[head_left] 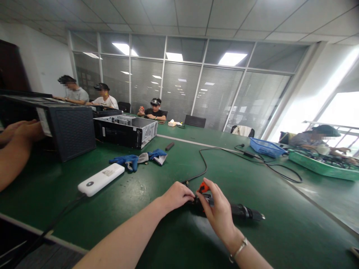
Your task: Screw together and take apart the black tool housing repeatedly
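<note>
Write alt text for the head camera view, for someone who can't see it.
Both hands, left hand and right hand, grip a black electric screwdriver with an orange switch lying on a green table. Its cable trails away; a white power strip and blue gloves lie left.

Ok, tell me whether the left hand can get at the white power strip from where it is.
Probably yes: the left hand rests on the electric screwdriver, and only bare green table lies between it and the white power strip.
</note>
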Tool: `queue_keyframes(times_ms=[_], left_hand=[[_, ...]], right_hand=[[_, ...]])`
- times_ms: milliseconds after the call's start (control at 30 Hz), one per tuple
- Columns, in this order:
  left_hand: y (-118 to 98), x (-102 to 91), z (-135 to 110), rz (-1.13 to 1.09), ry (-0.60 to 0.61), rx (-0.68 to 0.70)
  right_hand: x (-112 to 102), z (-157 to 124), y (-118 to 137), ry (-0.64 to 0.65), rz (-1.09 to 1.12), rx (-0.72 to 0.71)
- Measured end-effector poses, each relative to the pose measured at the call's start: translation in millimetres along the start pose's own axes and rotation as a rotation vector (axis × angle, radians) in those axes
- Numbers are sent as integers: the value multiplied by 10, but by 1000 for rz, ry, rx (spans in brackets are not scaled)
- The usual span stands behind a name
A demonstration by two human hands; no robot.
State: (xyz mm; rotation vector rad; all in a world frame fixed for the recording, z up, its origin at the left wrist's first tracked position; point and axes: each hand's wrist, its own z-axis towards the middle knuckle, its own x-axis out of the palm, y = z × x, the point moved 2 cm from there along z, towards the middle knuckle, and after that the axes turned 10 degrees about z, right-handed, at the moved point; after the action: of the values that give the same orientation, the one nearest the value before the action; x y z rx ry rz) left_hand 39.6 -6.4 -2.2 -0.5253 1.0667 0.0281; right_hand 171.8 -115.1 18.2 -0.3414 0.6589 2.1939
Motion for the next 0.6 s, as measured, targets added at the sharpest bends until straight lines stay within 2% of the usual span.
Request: queue_keyframes(times_ms=[167, 367, 600], left_hand=[[-12, -6, -3, -6, 7, -1], [-15, -8, -4, 1, 4, 7], [-15, -10, -4, 20, 7, 9]], right_hand=[[2, -9, -16, 47, 49, 13], [-29, -4, -2, -23, -53, -52], [-26, 17, 42, 8, -3, -69]])
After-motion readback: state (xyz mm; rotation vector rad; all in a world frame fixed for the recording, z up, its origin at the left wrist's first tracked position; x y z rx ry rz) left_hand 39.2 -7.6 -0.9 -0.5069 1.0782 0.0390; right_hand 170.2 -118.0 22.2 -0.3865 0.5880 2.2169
